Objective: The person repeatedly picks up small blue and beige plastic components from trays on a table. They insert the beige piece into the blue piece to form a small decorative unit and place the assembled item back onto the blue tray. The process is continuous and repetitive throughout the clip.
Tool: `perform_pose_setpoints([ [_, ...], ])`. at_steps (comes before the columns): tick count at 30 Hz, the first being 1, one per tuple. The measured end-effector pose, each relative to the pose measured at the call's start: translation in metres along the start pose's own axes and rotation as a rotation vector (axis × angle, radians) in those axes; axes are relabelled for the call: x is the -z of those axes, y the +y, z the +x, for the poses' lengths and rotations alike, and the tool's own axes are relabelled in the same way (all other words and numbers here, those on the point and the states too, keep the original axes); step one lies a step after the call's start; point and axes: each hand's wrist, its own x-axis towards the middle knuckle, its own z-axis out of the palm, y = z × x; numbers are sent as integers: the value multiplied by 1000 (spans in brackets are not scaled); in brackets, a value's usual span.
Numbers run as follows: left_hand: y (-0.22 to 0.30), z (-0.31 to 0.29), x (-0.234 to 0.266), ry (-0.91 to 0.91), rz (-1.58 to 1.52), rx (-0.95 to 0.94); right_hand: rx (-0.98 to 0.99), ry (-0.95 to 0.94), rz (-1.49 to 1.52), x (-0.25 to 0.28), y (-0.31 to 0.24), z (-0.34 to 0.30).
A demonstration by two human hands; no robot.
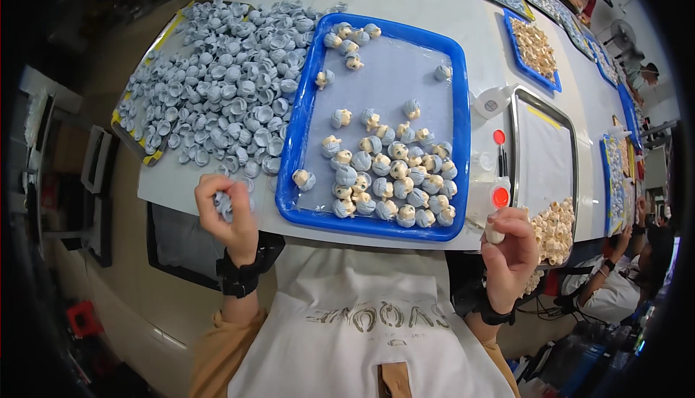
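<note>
My left hand (237, 226) is closed on a small grey-blue doll hair piece (223, 207), at the near edge of a big heap of such hollow hair pieces (239, 83). My right hand (512, 250) pinches a small cream doll head part (494, 234) between thumb and fingers, beside a metal tray (515, 152) with a pile of cream head parts (552, 231). Between my hands lies a blue tray (288, 174). Several doll heads with grey-blue hair (398, 170) are in it, mostly crowded at its near side.
Right of the blue tray stand a white bottle (494, 101), a small pot with red on top (500, 197) and a brush (503, 159). Farther right are another blue tray of cream parts (534, 47) and co-workers (612, 282). The table edge runs in front of me.
</note>
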Motion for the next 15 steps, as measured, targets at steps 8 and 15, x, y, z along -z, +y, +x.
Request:
perform_pose_setpoints([
  [8, 53, 0, 10, -428, -860, 604, -284, 81, 121, -11, -18, -15],
  [15, 72, -4, -21, -1204, -781, 709, 217, -484, -74, -48, -27, 8],
])
